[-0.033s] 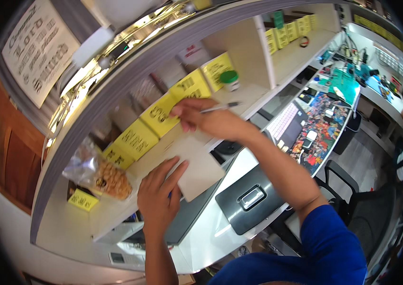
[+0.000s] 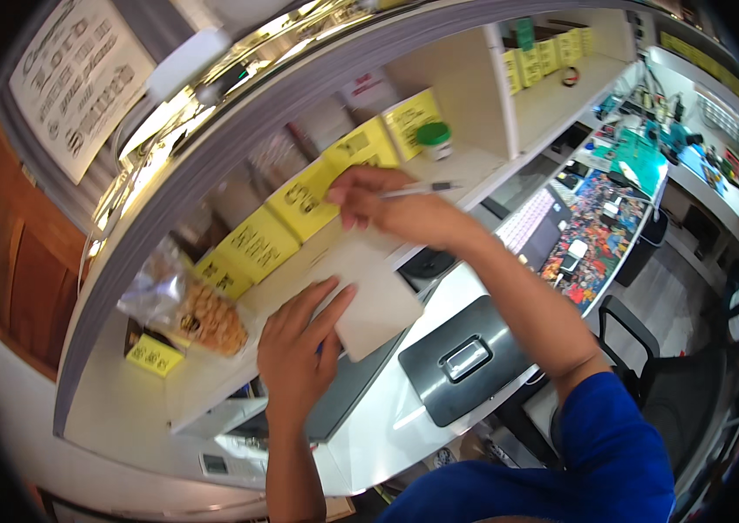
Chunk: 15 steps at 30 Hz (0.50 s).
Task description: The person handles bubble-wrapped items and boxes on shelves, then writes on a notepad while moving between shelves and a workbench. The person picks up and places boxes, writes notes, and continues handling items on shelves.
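Observation:
My right hand (image 2: 387, 205) is closed around a slim silver-grey pen (image 2: 432, 187), whose end juts out to the right. It hovers by the yellow-labelled boxes (image 2: 304, 205) on the shelf, at the far end of a pale flat card or sheet (image 2: 378, 305). My left hand (image 2: 301, 344) has its fingers stretched out along the near left side of that sheet, fingertips at its edge. Whether they press on it I cannot tell. Some faint dark marks show on the pale surface near the boxes.
A clear bag of tan pieces (image 2: 211, 318) lies left on the shelf (image 2: 116, 405). A green-lidded jar (image 2: 434, 139) stands beyond the right hand. Below are a black case (image 2: 422, 383), a laptop (image 2: 535, 227) and a patterned mat (image 2: 596, 222). A black chair (image 2: 679, 392) stands right.
The whole view has shifted slightly, with the shelf and boxes a little further right. Both hands keep nearly the same place against the shelf, and the pen stays in my right hand.

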### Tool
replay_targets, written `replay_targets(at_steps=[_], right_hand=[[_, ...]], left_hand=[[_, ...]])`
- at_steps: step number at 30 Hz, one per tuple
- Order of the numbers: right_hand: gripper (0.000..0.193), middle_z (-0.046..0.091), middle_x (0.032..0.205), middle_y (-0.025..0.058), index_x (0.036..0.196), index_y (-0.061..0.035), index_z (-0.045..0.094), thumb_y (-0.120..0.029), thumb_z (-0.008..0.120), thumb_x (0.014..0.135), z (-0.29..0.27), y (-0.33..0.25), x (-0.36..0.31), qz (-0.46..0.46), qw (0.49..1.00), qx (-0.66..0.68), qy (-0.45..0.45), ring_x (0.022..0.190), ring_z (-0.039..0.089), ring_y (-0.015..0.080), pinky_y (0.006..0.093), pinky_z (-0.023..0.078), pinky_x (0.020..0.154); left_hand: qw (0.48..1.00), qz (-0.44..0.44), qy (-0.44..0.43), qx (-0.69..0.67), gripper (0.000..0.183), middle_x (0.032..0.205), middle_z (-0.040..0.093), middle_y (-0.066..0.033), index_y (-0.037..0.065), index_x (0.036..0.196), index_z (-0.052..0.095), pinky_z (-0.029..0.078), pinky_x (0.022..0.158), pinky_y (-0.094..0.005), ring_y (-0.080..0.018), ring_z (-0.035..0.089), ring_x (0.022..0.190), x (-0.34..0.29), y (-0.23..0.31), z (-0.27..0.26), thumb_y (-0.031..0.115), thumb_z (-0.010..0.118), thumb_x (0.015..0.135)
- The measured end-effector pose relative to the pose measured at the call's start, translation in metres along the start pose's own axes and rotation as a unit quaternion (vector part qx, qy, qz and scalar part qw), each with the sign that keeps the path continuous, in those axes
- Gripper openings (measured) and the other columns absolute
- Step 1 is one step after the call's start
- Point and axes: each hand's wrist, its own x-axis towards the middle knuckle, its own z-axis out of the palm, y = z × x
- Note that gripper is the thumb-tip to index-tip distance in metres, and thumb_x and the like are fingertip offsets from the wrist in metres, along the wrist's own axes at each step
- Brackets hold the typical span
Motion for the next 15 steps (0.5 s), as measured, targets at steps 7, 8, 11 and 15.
replay_targets(at_steps=[7,8,11,15], right_hand=[[0.033,0.066,0.070,0.0014,0.084,-0.0042,0.072,-0.034,0.079,0.097,0.033,-0.021,0.026,0.055,0.989,-0.073,-0.119,0.066,0.059,0.0089,0.0270,0.045,0.063],[0.034,0.065,0.068,0.0012,0.083,-0.0044,0.072,-0.034,0.080,0.096,0.040,-0.024,0.031,0.067,0.982,-0.108,-0.139,0.065,0.058,0.0091,0.0274,0.045,0.063],[0.035,0.062,0.063,0.0006,0.080,-0.0047,0.071,-0.035,0.080,0.096,0.052,-0.025,0.038,0.094,0.963,-0.189,-0.171,0.062,0.056,0.0096,0.0285,0.043,0.060],[0.037,0.065,0.064,0.0054,0.078,-0.0031,0.073,-0.035,0.078,0.095,0.055,-0.017,0.037,0.105,0.961,-0.209,-0.147,0.061,0.059,0.0151,0.0326,0.046,0.062]], left_hand=[[0.999,0.009,0.034,-0.015,0.051,0.135,0.071,-0.0019,0.025,0.134,0.075,0.053,0.095,-0.0378,-0.0267,0.070,0.113,0.003,-0.002,0.003,0.008,0.069,0.087],[0.999,0.006,0.040,-0.014,0.050,0.135,0.071,-0.0012,0.026,0.134,0.075,0.053,0.094,-0.0376,-0.0262,0.070,0.113,0.003,-0.003,0.002,0.009,0.071,0.087],[0.999,0.004,0.043,-0.027,0.051,0.136,0.071,0.0003,0.028,0.136,0.074,0.053,0.095,-0.0377,-0.0248,0.069,0.114,0.002,-0.007,0.005,0.011,0.072,0.088],[0.999,0.006,0.037,-0.030,0.052,0.137,0.070,0.0005,0.029,0.138,0.073,0.054,0.097,-0.0378,-0.0239,0.069,0.116,0.002,-0.009,0.007,0.013,0.073,0.088]])
